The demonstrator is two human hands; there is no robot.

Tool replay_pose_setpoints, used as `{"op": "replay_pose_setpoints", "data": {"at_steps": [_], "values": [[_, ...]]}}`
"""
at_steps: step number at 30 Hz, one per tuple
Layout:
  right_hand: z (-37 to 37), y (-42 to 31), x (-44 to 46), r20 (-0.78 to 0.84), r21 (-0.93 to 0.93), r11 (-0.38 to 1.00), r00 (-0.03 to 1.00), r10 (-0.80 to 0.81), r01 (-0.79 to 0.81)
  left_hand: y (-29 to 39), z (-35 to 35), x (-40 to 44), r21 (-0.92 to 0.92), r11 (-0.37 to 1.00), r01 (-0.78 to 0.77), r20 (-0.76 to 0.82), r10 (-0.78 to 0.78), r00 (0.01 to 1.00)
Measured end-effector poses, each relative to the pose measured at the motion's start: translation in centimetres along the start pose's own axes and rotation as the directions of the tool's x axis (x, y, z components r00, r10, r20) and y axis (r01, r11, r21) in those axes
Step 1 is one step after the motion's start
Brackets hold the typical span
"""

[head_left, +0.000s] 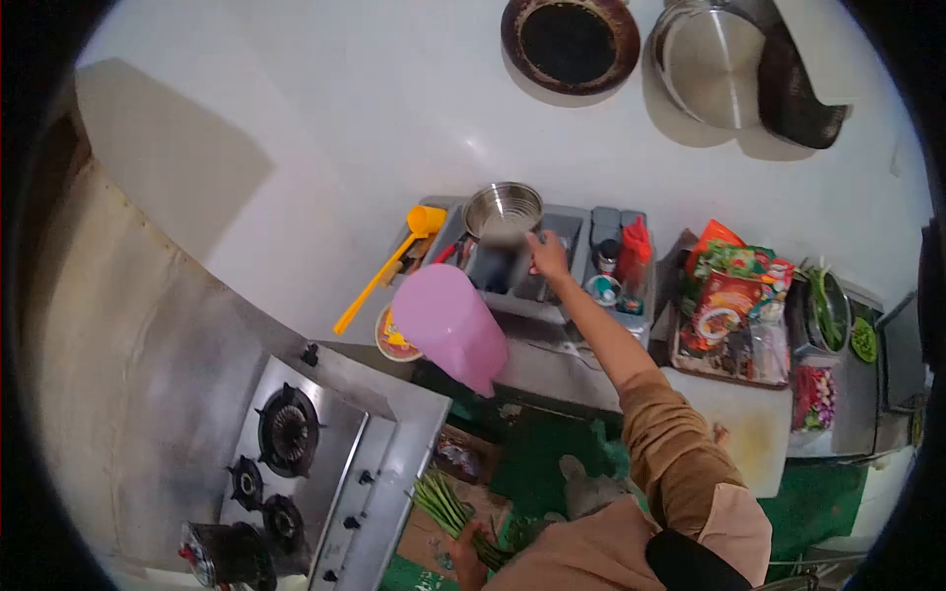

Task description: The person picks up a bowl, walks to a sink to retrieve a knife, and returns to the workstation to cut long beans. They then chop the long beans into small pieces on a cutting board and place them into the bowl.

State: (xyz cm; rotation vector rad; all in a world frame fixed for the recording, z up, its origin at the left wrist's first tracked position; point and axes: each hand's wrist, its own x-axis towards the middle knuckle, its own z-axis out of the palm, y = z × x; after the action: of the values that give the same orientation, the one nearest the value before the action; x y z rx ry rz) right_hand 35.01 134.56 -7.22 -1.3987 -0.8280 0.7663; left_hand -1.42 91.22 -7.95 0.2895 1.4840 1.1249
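Note:
Low in the view, my left hand [465, 554] is closed around a bunch of long green vegetable stalks [441, 500], their cut-looking ends pointing up and left. Across the counter, my right hand [548, 256] reaches over a grey compartment tray [636, 320], its fingers curled beside the lower right rim of a steel bowl [503, 209]. Whatever those fingers hold is too small to name. The tray's middle slots are partly blurred. Between my hands stands a pink plastic pitcher [448, 320], covering part of a round container [392, 335].
A yellow long-handled dipper [394, 261] leans at the tray's left. Red bottle [636, 246] and jars stand at its right. Further right lie food packets [724, 305], a cutting board [744, 433] and a pot [826, 310]. A gas stove [340, 448] fills the lower left; pans [570, 44] hang above.

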Motion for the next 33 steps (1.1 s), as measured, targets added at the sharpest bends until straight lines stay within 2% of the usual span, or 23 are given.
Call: {"op": "replay_pose_setpoints", "data": {"at_steps": [1,2,3,5,6,7,9,10,12,13,15,16,18,19,20,21,22,23,24,25,27,29,33], "values": [[0.6,-0.7,1.7,-0.085,-0.063,0.991,0.99,0.109,-0.115,-0.5,-0.5,0.7,0.012,0.999,-0.052,-0.023,0.052,0.998],[1.1,-0.9,3.5,-0.175,-0.12,0.965,0.962,0.21,-0.232,-1.4,-1.1,2.8,-0.073,0.997,0.02,-0.097,-0.027,0.995],[1.6,-0.3,5.4,-0.171,-0.117,0.964,0.961,0.216,-0.238,-0.8,-0.3,3.4,-0.07,0.997,0.019,-0.104,-0.026,0.994],[2.2,2.4,8.1,-0.047,-0.141,0.917,0.928,0.37,-0.373,0.6,1.3,3.2,-0.031,0.998,0.057,-0.172,-0.062,0.983],[2.2,2.9,8.8,0.029,-0.067,0.918,0.919,0.393,-0.391,1.4,1.9,2.9,-0.009,0.997,0.078,-0.204,-0.078,0.976],[2.5,3.5,8.8,0.025,-0.066,0.912,0.913,0.406,-0.404,2.0,2.2,2.6,0.011,0.995,0.102,-0.234,-0.097,0.967],[3.0,3.3,8.2,-0.061,-0.035,0.958,0.957,0.283,-0.285,2.1,1.7,3.0,0.037,0.991,0.13,-0.254,-0.116,0.96],[2.9,2.7,7.1,-0.076,-0.033,0.959,0.957,0.279,-0.282,1.7,1.0,4.0,0.06,0.994,0.09,-0.191,-0.077,0.978],[1.5,-0.7,1.4,-0.022,0.224,0.966,0.99,0.141,-0.132,2.8,1.5,4.1,0.092,0.994,0.059,-0.099,-0.049,0.994],[0.3,-1.2,-0.7,-0.051,0.215,0.969,0.989,0.138,-0.125,4.0,2.4,3.3,0.089,0.994,0.057,-0.051,-0.053,0.997],[-2.6,-0.8,-5.7,-0.007,0.33,0.943,0.999,0.042,-0.038,4.6,2.2,2.9,0.113,0.991,0.077,0.022,-0.08,0.997],[-4.7,-1.7,-9.0,-0.051,0.32,0.947,0.997,0.051,-0.032,4.2,1.6,3.7,0.107,0.993,0.054,0.05,-0.06,0.997],[-9.8,-3.4,-16.4,-0.026,0.196,0.979,0.998,0.063,-0.056,4.4,0.6,4.1,0.146,0.988,0.054,0.128,-0.073,0.989],[-12.5,-2.7,-19.6,-0.093,0.173,0.984,0.993,0.07,-0.054,4.3,0.5,4.0,0.196,0.981,0.002,0.176,-0.037,0.984],[-15.7,-1.6,-23.2,-0.036,0.051,0.995,0.995,0.089,-0.087,3.8,0.3,3.9,0.24,0.97,-0.044,0.234,-0.013,0.972],[-19.0,-1.2,-26.9,0.015,-0.068,0.99,0.992,0.126,-0.125,3.3,0.0,4.0,0.278,0.961,-0.015,0.286,-0.068,0.956],[-22.0,-1.9,-30.9,-0.062,-0.084,0.986,0.988,0.14,-0.145,3.0,-0.2,4.4,0.383,0.922,-0.056,0.284,-0.06,0.957],[-24.5,-3.2,-35.1,0.002,-0.135,0.961,0.969,0.246,-0.243,2.7,-0.3,4.8,0.481,0.87,-0.109,0.29,-0.041,0.956],[-26.8,-4.0,-38.8,0.069,-0.182,0.925,0.934,0.351,-0.334,2.2,-0.4,5.0,0.511,0.853,-0.11,0.335,-0.08,0.939],[-29.3,-4.4,-42.5,0.009,-0.174,0.921,0.934,0.356,-0.349,1.7,-0.6,5.1,0.49,0.869,-0.069,0.377,-0.14,0.916],[-34.0,-5.3,-49.4,-0.03,-0.223,0.754,0.778,0.628,-0.617,1.2,-0.1,4.6,0.489,0.871,-0.035,0.435,-0.209,0.876],[-38.0,-6.4,-56.3,-0.146,-0.116,0.732,0.741,0.656,-0.671,-0.3,0.9,3.9,0.572,0.813,-0.11,0.521,-0.256,0.814],[-46.2,-5.2,-67.3,-0.327,0.094,0.728,0.669,0.667,-0.68,-3.5,3.4,-0.1,0.664,0.736,-0.133,0.515,-0.322,0.794]]}}
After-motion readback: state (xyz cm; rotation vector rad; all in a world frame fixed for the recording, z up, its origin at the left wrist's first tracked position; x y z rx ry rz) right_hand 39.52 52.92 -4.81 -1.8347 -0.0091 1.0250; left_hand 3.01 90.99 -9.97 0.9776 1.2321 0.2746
